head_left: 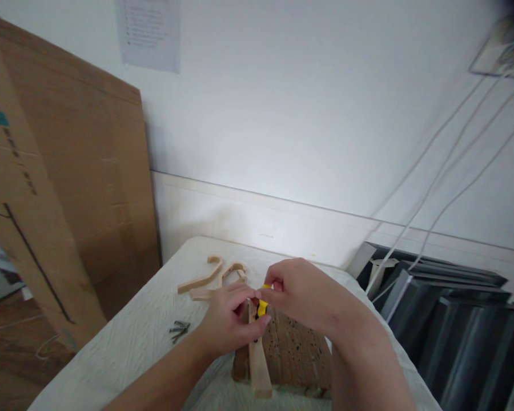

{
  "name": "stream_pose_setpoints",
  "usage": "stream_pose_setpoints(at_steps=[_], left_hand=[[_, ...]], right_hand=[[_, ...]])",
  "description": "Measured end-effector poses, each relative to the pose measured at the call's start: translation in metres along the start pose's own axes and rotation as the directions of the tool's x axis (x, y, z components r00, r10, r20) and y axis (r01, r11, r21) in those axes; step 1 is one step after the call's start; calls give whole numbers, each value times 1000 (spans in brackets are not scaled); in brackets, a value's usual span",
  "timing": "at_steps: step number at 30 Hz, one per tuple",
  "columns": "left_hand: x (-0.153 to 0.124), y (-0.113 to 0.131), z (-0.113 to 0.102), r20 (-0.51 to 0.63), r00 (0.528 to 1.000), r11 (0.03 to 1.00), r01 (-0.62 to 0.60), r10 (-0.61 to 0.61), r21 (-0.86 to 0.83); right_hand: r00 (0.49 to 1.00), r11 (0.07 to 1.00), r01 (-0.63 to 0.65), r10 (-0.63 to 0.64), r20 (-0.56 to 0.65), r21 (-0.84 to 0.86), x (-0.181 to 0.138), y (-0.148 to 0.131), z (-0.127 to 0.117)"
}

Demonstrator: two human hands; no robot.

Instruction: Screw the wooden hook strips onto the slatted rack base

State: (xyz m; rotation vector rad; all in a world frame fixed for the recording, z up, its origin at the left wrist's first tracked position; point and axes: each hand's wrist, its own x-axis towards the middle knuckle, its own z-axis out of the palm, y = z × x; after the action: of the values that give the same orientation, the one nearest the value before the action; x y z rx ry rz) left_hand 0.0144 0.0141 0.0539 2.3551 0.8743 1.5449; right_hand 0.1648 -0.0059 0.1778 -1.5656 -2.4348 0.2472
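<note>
My left hand (230, 319) and my right hand (298, 291) meet over a small yellow-and-black tool (262, 307), both with fingers pinched on it. Just below them a pale wooden strip (258, 365) lies on a brown wooden board (297, 357) peppered with small holes. The tool's tip is hidden by my fingers. Curved pale wooden pieces (205, 277) lie on the white tabletop (124, 348) just beyond my left hand. Several dark screws (179, 329) lie to the left of my left wrist.
Large cardboard sheets (64, 194) lean against the wall at the left. Dark metal profiles (449, 319) are stacked right of the table, with white cables (437, 194) running down the wall to them. A paper notice (149, 34) hangs on the wall.
</note>
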Motion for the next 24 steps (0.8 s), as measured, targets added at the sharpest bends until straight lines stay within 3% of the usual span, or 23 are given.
stream_pose_setpoints(at_steps=[10,14,19,24], left_hand=[[1,0,0,34,999,1000,-20,20,10],[1,-2,1,38,999,999,-30,31,-14],[1,-4,2,48,999,1000,-5,4,14],[1,-7,4,68,998,1000,9,-8,-9]], right_hand=[[1000,999,-5,4,-29,-40,2,0,5],[991,991,135,-135,15,26,4,4,6],[1000,997,-10,10,0,-71,11,9,11],[985,979,170,-170,-14,112,4,7,7]])
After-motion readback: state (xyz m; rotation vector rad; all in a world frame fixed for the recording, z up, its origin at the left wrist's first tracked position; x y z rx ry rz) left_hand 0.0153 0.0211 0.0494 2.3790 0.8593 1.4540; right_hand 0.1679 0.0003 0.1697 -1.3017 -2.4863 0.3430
